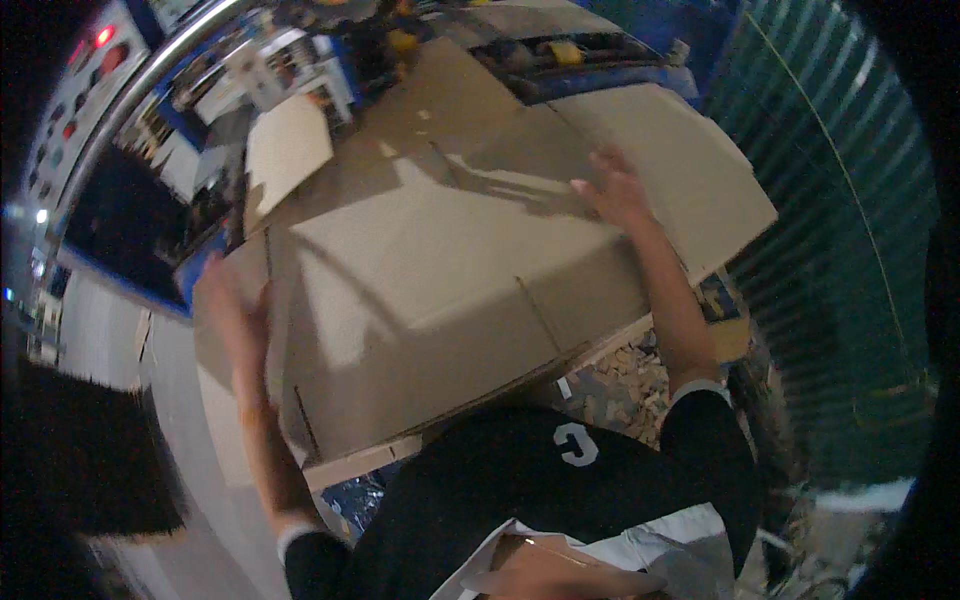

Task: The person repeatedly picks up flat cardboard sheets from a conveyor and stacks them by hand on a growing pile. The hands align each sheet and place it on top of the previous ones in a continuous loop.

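The cardboard sheet point(450, 260) lies broadly flat in front of the person's torso and spans the area between the two hands. Narrow slots are cut inward from its near edge, and creases divide it into panels. A wide flap point(690, 165) extends at its right end. A lower cardboard layer point(350, 466) is visible below the near edge.

Left hand point(235, 315): positioned at the left end of the sheet, thumb set apart from the fingers. Because of motion blur, it cannot be determined whether these fingers grip the edge or only rest against it.

Right hand point(617, 192): positioned over the right part of the sheet, near the crease of the flap. The fingers are spread and grip nothing; contact with the board cannot be confirmed.

Surroundings: a control panel point(85, 90) and a curved metal rail point(130, 110) at upper left; a green corrugated wall point(840, 260) at right; cardboard scraps point(620, 390) below the sheet at right.
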`<state>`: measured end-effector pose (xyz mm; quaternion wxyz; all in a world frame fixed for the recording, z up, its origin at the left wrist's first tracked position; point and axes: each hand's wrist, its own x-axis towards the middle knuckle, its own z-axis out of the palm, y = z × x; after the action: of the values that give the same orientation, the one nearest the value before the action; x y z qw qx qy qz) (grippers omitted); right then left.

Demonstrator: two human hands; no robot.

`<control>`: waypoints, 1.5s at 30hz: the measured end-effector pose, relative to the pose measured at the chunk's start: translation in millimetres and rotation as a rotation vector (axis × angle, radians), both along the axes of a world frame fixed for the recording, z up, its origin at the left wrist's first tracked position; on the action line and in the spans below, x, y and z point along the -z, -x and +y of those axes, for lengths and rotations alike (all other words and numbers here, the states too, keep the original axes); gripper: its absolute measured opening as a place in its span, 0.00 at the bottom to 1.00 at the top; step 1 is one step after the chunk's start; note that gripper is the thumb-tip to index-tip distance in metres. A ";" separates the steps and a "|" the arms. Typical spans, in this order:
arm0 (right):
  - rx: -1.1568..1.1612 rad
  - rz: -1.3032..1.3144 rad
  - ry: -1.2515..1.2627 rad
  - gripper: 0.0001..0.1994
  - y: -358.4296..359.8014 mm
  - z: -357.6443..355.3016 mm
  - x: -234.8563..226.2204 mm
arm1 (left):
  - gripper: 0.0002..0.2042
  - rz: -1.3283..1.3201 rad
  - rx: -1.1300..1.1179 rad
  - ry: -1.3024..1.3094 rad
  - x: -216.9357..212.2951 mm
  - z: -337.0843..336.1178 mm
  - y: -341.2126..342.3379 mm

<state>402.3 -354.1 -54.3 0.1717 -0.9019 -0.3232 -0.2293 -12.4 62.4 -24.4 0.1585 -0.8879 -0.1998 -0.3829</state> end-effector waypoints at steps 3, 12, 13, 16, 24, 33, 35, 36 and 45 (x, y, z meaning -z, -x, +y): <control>0.401 0.099 -0.175 0.27 6.5 -103.8 8.3 | 0.33 -0.406 -0.463 0.197 21.3 -34.9 128.2; 0.645 0.204 -0.212 0.28 -26.8 -177.9 57.3 | 0.30 -1.021 -0.722 1.031 109.1 -81.4 223.0; 0.609 0.201 -0.455 0.27 -30.1 -179.0 56.7 | 0.31 -0.920 -0.833 0.857 94.7 -87.2 213.2; 0.378 0.289 -1.349 0.21 -42.8 -189.3 57.7 | 0.33 -0.673 -0.872 0.415 42.1 -105.0 196.3; -0.160 0.516 -1.480 0.24 -63.3 -216.7 5.8 | 0.11 -1.614 0.011 1.303 7.7 -82.8 203.3; -0.193 0.557 -0.885 0.11 218.6 -132.8 -12.9 | 0.11 -0.829 0.083 1.041 16.2 -169.7 166.0; -0.604 0.557 -0.619 0.16 229.4 -115.9 0.8 | 0.16 -0.524 0.254 0.936 16.2 -186.8 140.6; -0.702 0.089 -0.045 0.20 225.1 -110.4 4.3 | 0.20 -0.238 0.242 0.911 15.5 -191.3 128.7; -0.862 0.106 0.194 0.20 190.3 -87.8 -3.2 | 0.28 0.578 0.213 0.495 3.3 -179.7 88.5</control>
<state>211.9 -442.0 -51.1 0.1827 -0.7071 -0.6806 -0.0588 -100.8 -117.4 -27.7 -0.0514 -0.9862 -0.1400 -0.0716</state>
